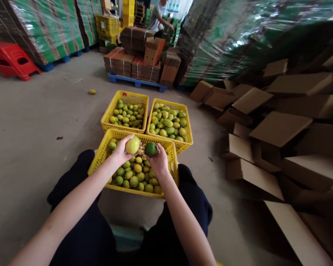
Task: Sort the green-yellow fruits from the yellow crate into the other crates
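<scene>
Above the near yellow crate (100,159), my left hand (121,150) is closed round a yellow-green lemon (132,145). Beside it, my right hand (160,160) holds a dark green lemon (151,149) in its fingers. The two fruits are close together but apart. Many yellow and green lemons (137,168) lie in the crate below, partly hidden by my hands and forearms. The crate stands between my knees.
Two more yellow crates of lemons, a left one (105,117) and a right one (189,125), stand just beyond. Empty cardboard boxes (280,127) are heaped at right. A red stool (12,59), one loose fruit (92,91) and a loaded blue pallet (137,82) lie farther off. A person (157,18) works behind.
</scene>
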Tool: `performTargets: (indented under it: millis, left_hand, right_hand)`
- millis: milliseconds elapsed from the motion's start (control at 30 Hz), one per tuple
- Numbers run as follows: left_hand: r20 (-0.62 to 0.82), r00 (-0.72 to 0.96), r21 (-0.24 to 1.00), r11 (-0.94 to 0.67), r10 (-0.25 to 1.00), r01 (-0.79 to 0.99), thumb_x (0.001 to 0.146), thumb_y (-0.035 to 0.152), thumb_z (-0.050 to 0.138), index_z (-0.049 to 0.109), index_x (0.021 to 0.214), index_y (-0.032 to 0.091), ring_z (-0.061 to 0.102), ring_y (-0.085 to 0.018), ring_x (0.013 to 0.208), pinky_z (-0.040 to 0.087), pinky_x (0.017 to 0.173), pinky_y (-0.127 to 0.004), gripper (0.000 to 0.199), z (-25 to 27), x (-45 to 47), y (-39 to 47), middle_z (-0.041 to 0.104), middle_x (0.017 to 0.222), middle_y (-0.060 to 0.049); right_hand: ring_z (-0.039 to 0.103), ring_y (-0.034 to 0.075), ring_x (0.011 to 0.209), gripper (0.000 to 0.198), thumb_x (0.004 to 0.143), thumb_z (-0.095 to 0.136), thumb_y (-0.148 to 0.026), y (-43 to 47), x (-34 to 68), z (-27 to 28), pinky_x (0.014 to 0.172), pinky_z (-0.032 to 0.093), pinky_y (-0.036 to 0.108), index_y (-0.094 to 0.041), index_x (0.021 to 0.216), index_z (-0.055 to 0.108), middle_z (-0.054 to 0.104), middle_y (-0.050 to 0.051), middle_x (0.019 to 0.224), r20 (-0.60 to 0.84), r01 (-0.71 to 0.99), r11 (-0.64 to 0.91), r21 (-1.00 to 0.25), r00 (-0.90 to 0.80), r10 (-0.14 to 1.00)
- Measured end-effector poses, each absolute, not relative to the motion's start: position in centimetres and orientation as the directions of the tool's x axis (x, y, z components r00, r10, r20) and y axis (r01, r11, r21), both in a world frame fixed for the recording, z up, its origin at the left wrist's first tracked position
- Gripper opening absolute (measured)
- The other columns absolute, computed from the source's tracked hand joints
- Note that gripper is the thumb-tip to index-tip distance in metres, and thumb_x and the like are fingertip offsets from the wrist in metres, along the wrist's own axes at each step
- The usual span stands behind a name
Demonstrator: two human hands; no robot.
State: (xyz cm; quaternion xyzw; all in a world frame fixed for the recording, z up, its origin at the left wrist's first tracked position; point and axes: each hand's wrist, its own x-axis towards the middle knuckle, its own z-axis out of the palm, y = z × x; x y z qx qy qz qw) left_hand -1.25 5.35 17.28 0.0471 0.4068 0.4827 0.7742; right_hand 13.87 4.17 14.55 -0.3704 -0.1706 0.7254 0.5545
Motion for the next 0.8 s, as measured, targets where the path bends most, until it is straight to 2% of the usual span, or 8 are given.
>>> performTargets:
  millis: [133,300,500,600,700,800]
  left_hand:
    - [-0.561,0.207,0.457,0.508,0.801,-0.730,0.091,0.027,0.054,0.064,0.096,0.013,0.070,-0.020,0.061,0.059,0.050,-0.028,0.019,17.8,-0.7,5.1,0.071,0.077,-0.010]
    - [-0.505,0.176,0.473,0.442,0.845,-0.763,0.091,0.021,0.052,0.064,0.097,0.016,0.073,-0.022,0.072,0.062,0.057,-0.033,0.014,17.9,0.1,5.4,0.071,0.081,-0.008]
    - [-0.405,0.302,0.393,0.463,0.863,-0.795,0.093,0.025,0.046,0.066,0.099,0.017,0.072,-0.020,0.072,0.054,0.044,-0.022,0.023,18.1,-0.7,5.3,0.072,0.091,-0.008]
    - [-0.445,0.307,0.384,0.489,0.841,-0.784,0.090,0.023,0.049,0.067,0.096,0.016,0.072,-0.022,0.073,0.054,0.044,-0.024,0.020,18.0,-1.2,5.2,0.072,0.090,-0.009]
    - [-0.533,0.243,0.354,0.474,0.810,-0.806,0.088,0.020,0.051,0.065,0.092,0.015,0.072,-0.022,0.072,0.055,0.046,-0.025,0.016,17.8,-2.1,5.1,0.072,0.085,-0.008]
    - [-0.620,0.128,0.349,0.419,0.774,-0.838,0.088,0.020,0.050,0.063,0.088,0.015,0.071,-0.020,0.068,0.055,0.046,-0.025,0.014,17.6,-3.8,5.3,0.069,0.078,-0.007]
  right_hand:
    - [0.062,0.014,0.051,0.018,0.075,0.068,-0.035,4.1,13.6,14.5,0.046,0.051,0.023,-0.018,0.079,0.065,0.070,0.002,0.067,-0.370,-0.681,-0.383,-0.624,-0.174,0.912]
    - [0.060,0.012,0.051,0.013,0.074,0.067,-0.031,4.0,14.1,14.7,0.044,0.047,0.020,-0.018,0.075,0.065,0.069,0.001,0.066,-0.391,-0.713,-0.344,-0.611,-0.106,0.914]
    - [0.050,0.009,0.042,0.023,0.078,0.058,-0.036,3.9,14.9,15.6,0.035,0.035,0.019,-0.015,0.079,0.066,0.068,0.002,0.065,-0.350,-0.739,-0.301,-0.602,-0.094,0.932]
    - [0.056,0.011,0.049,0.020,0.078,0.056,-0.034,4.2,15.0,14.5,0.041,0.042,0.019,-0.016,0.079,0.064,0.065,0.001,0.064,-0.387,-0.741,-0.337,-0.580,-0.113,0.915]
    - [0.057,0.012,0.056,0.015,0.079,0.055,-0.035,3.3,14.3,11.9,0.045,0.044,0.018,-0.020,0.081,0.058,0.062,-0.001,0.067,-0.531,-0.617,-0.515,-0.596,-0.179,0.829]
    - [0.054,0.013,0.051,0.016,0.081,0.056,-0.035,1.1,12.7,9.1,0.039,0.039,0.018,-0.021,0.077,0.053,0.056,-0.001,0.060,-0.653,-0.348,-0.701,-0.622,-0.262,0.710]
